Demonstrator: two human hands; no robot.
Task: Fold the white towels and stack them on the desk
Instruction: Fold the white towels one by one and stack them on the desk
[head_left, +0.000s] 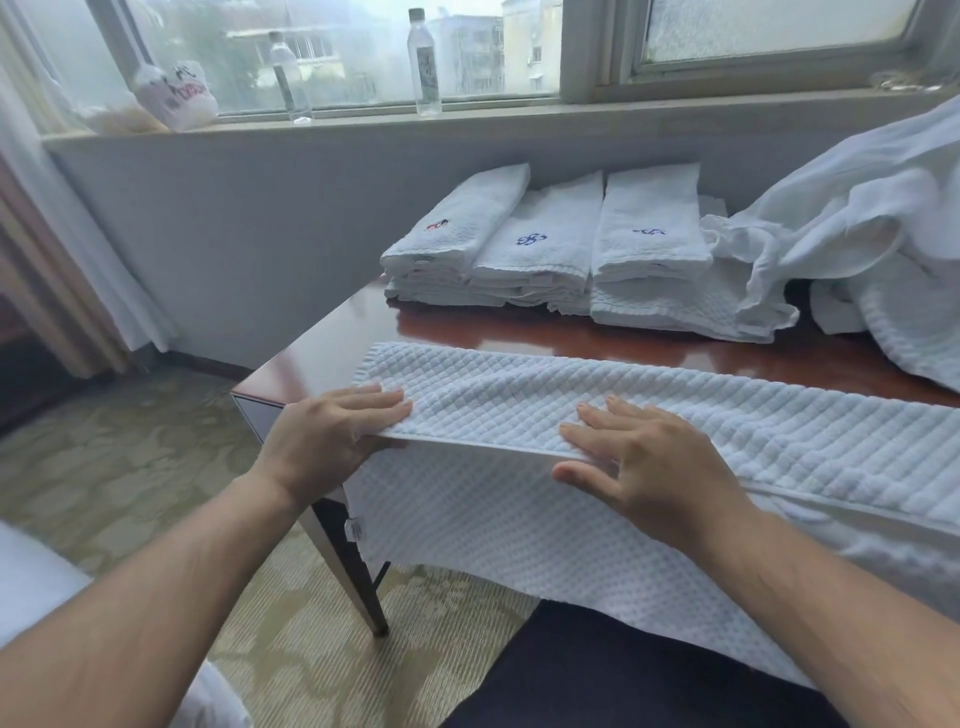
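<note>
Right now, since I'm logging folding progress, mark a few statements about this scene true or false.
1. The left hand and right hand both rest on the waffle towel. True.
2. The folded towels with embroidered marks sit at the back of the desk. True.
3. The waffle towel lies wholly on the desk. False: its near part hangs over the front edge.
4. The two bottles stand on the desk. False: they stand on the windowsill.
</note>
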